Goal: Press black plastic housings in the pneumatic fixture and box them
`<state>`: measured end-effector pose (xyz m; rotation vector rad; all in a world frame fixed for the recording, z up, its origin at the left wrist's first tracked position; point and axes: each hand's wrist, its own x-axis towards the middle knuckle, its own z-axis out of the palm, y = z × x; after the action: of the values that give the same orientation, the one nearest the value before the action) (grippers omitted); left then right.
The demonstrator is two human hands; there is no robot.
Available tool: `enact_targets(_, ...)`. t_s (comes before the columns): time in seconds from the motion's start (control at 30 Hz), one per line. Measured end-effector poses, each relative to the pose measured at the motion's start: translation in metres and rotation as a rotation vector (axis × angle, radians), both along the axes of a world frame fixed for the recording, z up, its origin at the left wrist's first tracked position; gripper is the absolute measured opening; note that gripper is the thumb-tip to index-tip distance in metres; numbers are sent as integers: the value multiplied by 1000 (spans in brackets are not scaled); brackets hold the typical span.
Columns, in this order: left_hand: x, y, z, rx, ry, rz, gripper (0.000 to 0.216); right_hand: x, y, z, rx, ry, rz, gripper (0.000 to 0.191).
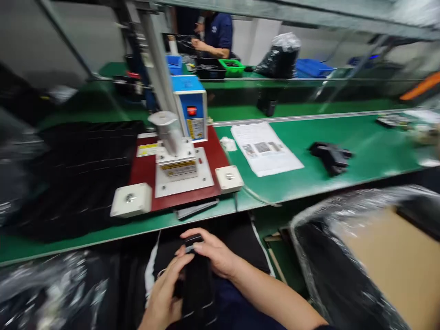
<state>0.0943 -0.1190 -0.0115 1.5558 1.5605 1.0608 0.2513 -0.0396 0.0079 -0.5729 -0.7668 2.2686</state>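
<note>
Both my hands are low in the picture, over my lap, below the green bench edge. They hold a small black part (196,279) between them. My left hand (167,291) wraps its side with the fingers curled. My right hand (209,252) pinches its top end with thumb and fingers. On the bench just above stands a small press (173,151) on a dark red base plate (144,167), with a white push button at each front corner (130,199) (229,178).
A stack of black trays (82,160) lies left of the press. A printed sheet (264,149) and a black part (330,156) lie on the green bench (360,137). A plastic-lined carton (371,256) stands at my right. Another person (215,34) works at the far bench.
</note>
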Motion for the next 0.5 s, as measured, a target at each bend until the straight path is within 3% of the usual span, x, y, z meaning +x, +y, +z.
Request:
enact_targets(0.1,-14,-5,22,129,9,-186,63,2,2,7,5,-63,13,47)
enact_targets(0.17,-31,-3,34,226,80,-192,69,1,7,8,10,-81,43,44)
enact_targets(0.23,-56,-1,45,325,192,22,58,-2,9,9,-5,-87,71,43)
enact_targets(0.3,-89,3,53,421,258,383,43,-5,7,11,-31,-101,97,44)
enact_targets(0.37,-126,12,62,492,259,712,43,-7,5,12,-43,-125,110,45)
enact_targets(0.43,-163,24,72,492,299,817,55,-8,4,13,-43,-147,109,46)
enact_targets(0.5,-194,38,82,363,375,755,64,-9,4,13,-48,-161,104,47)
